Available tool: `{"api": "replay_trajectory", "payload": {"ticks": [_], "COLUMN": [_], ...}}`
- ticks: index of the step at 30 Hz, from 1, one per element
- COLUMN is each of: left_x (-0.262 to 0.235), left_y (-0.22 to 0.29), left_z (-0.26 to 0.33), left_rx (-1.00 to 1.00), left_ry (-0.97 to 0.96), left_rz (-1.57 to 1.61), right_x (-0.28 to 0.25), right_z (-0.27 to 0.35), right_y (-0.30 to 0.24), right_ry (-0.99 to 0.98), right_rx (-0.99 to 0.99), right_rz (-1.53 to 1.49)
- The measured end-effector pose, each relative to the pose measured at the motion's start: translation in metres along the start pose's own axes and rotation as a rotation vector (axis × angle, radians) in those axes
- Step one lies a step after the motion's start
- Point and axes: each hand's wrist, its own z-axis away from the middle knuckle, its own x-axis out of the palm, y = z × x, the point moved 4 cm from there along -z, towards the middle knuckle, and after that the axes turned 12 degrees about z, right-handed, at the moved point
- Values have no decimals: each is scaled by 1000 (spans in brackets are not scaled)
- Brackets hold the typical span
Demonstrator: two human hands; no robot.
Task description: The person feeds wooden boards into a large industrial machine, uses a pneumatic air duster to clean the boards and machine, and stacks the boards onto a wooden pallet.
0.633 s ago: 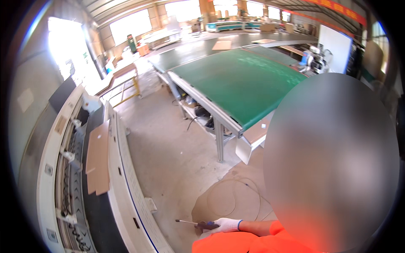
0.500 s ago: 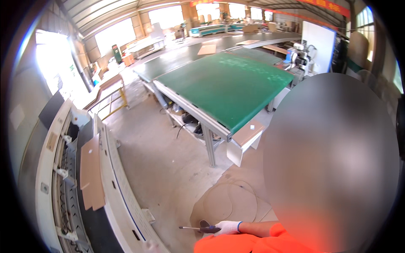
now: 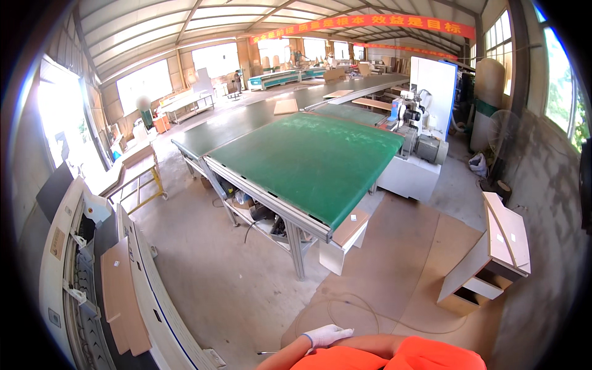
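My left hand, in a white knit glove, lies across my right forearm near the lower edge. Its fingers are together and bent over, their tips hidden, so what they grip does not show. My right hand is covered by my left forearm. Beyond that forearm pokes the thin metal nozzle of an air blow gun, in line with my right arm; its body is hidden. A thin yellowish hose curls on the floor in front of my hands.
A green-topped conveyor table fills the middle. At left stands a long white machine with brown boards on it. A small cabinet stands at right on brown floor sheets. A low white box sits beneath the table corner.
My left hand has come from the lower left onto my right forearm. My right hand, seen gripping the air blow gun before, is now covered. The view tilted up; a blurred patch at right is gone.
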Motion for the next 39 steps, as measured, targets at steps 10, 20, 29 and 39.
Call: {"api": "replay_trajectory", "payload": {"ticks": [10, 20, 29, 39], "left_x": [-63, -110, -126, -101], "left_y": [-51, -42, -19, 190], "left_z": [6, 8, -12, 164], "left_rx": [38, 45, 43, 1192], "left_ry": [136, 299, 357, -127], "left_rz": [359, 515, 521, 95], "right_x": [-22, -50, -69, -63], "right_z": [-40, -72, -76, -55], "right_y": [26, 45, 75, 120], "right_ry": [-8, -33, -53, -49], "right_rx": [77, 16, 4, 15], "right_rz": [-5, 6, 4, -28]}}
